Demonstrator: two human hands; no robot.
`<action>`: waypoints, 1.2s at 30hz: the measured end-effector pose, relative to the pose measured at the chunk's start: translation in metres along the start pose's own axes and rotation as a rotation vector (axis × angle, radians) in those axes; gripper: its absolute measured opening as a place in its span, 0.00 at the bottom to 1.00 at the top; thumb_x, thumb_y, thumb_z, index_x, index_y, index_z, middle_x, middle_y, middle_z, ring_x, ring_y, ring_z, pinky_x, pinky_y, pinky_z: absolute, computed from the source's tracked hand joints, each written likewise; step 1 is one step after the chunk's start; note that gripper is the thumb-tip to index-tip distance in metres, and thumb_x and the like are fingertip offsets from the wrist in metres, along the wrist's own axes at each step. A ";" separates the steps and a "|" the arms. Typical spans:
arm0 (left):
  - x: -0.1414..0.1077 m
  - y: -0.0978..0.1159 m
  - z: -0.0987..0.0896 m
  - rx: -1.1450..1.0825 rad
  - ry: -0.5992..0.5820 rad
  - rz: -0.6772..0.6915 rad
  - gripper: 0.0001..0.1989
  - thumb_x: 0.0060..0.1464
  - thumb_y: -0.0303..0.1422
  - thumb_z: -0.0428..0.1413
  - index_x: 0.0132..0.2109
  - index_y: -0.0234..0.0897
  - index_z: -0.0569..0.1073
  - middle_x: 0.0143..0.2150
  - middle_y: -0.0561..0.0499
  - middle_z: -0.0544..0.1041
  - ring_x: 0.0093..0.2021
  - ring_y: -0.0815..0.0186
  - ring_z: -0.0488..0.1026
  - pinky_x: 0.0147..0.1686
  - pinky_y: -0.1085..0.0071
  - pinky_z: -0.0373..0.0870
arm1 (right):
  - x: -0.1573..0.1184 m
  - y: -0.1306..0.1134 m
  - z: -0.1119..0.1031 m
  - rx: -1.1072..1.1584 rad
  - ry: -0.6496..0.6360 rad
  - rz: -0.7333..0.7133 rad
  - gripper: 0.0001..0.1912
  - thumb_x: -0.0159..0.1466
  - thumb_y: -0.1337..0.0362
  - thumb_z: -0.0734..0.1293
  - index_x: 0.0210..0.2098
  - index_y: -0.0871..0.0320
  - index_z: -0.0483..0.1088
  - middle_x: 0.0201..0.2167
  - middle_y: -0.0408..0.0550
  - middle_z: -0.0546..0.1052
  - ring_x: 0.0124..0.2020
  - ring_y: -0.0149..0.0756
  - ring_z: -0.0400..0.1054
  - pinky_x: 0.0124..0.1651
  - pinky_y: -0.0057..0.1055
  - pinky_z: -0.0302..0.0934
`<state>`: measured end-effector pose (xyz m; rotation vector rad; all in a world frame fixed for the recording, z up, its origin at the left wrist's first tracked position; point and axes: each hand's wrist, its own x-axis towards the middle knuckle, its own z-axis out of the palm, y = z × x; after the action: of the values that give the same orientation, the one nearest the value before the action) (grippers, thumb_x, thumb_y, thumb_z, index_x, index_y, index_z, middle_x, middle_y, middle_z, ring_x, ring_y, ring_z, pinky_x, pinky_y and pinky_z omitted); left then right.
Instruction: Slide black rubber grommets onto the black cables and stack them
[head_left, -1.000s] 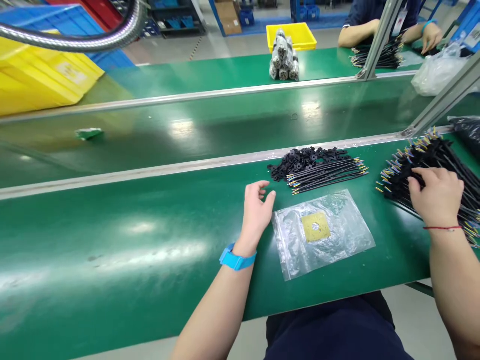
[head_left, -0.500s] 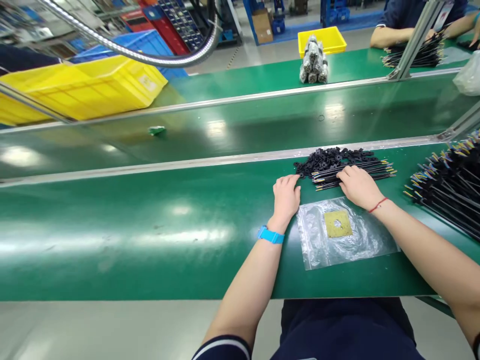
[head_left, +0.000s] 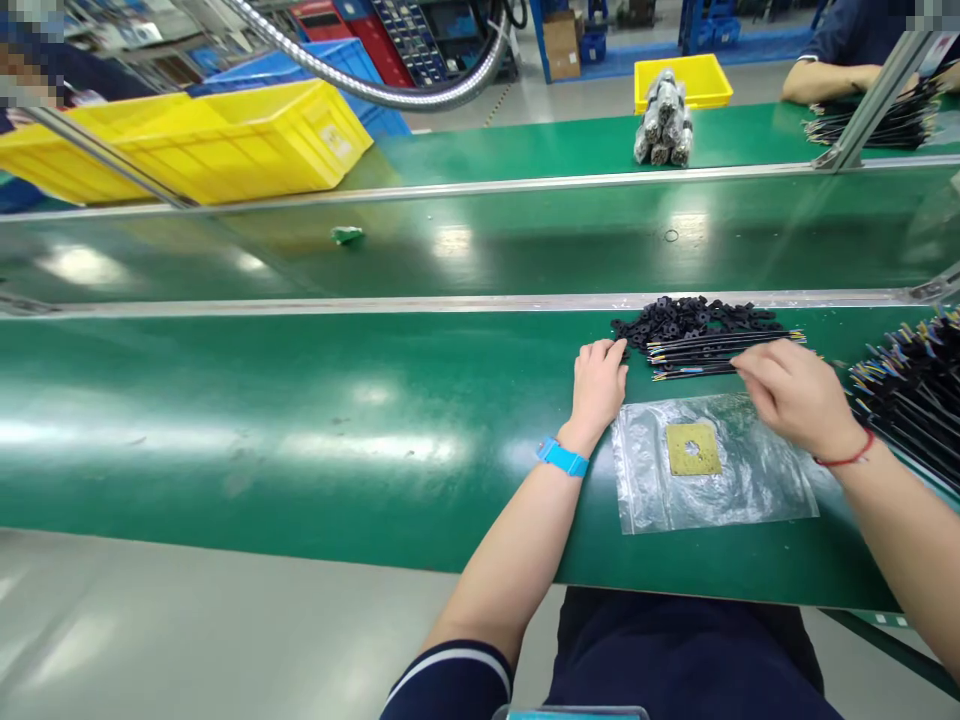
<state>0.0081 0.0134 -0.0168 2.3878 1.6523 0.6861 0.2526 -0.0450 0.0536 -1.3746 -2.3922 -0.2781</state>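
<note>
Black cables [head_left: 690, 347] with bared coloured wire ends lie in a small row on the green table [head_left: 337, 400]. Behind them is a heap of small black parts [head_left: 697, 317]. My left hand [head_left: 601, 380] rests at the left edge of that heap, its fingers bent; what it holds, if anything, is hidden. My right hand [head_left: 799, 390] is over the right part of the row, thumb and fingers pinched at a cable. Nearer to me lies a clear plastic bag [head_left: 652, 500] with a yellow square plate [head_left: 694, 450] showing at its middle.
A large pile of black cables [head_left: 915, 400] lies at the right. Across a metal rail [head_left: 375, 304] are yellow bins [head_left: 277, 140], a wrapped bundle stack [head_left: 664, 120] and another yellow bin [head_left: 697, 80]. A person's arm [head_left: 825, 80] rests on the far table.
My right hand has moved right along the cable row and its fingers have closed into a pinch. My left hand stays beside the black parts. The whole view has shifted.
</note>
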 end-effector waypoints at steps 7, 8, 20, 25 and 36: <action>0.000 0.000 0.002 -0.006 -0.037 -0.006 0.08 0.58 0.28 0.49 0.43 0.36 0.70 0.43 0.44 0.72 0.44 0.56 0.64 0.44 0.61 0.62 | -0.050 -0.030 -0.003 -0.018 -0.229 0.084 0.16 0.66 0.67 0.54 0.48 0.56 0.68 0.37 0.47 0.75 0.31 0.34 0.69 0.30 0.30 0.60; 0.000 0.001 0.001 -0.009 -0.047 0.011 0.07 0.58 0.27 0.49 0.42 0.35 0.70 0.42 0.44 0.72 0.43 0.57 0.65 0.44 0.61 0.63 | -0.056 -0.034 0.001 -0.041 -0.254 0.103 0.16 0.66 0.67 0.54 0.48 0.55 0.68 0.37 0.46 0.75 0.30 0.33 0.69 0.29 0.30 0.59; -0.024 0.028 -0.013 -0.626 -0.201 -0.011 0.12 0.53 0.25 0.53 0.45 0.34 0.72 0.34 0.51 0.70 0.32 0.68 0.67 0.37 0.70 0.66 | -0.063 -0.041 0.007 0.075 -0.321 0.279 0.15 0.67 0.65 0.55 0.44 0.54 0.72 0.35 0.46 0.77 0.31 0.34 0.72 0.28 0.28 0.61; -0.032 0.041 -0.003 -1.049 -0.330 -0.107 0.15 0.50 0.26 0.55 0.47 0.35 0.72 0.33 0.52 0.71 0.32 0.70 0.67 0.36 0.71 0.66 | -0.062 -0.054 0.000 0.356 -0.148 0.333 0.16 0.68 0.62 0.55 0.48 0.54 0.70 0.41 0.46 0.77 0.39 0.35 0.72 0.41 0.31 0.67; -0.039 0.052 -0.023 -0.596 -0.215 0.165 0.13 0.56 0.24 0.50 0.47 0.36 0.72 0.39 0.48 0.72 0.39 0.65 0.70 0.42 0.68 0.68 | -0.054 -0.066 0.001 0.153 -0.198 0.325 0.15 0.68 0.65 0.55 0.46 0.57 0.71 0.39 0.48 0.78 0.34 0.36 0.73 0.33 0.30 0.65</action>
<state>0.0301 -0.0450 0.0122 2.0777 0.9918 0.7805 0.2196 -0.1207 0.0321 -1.7527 -2.2332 0.1306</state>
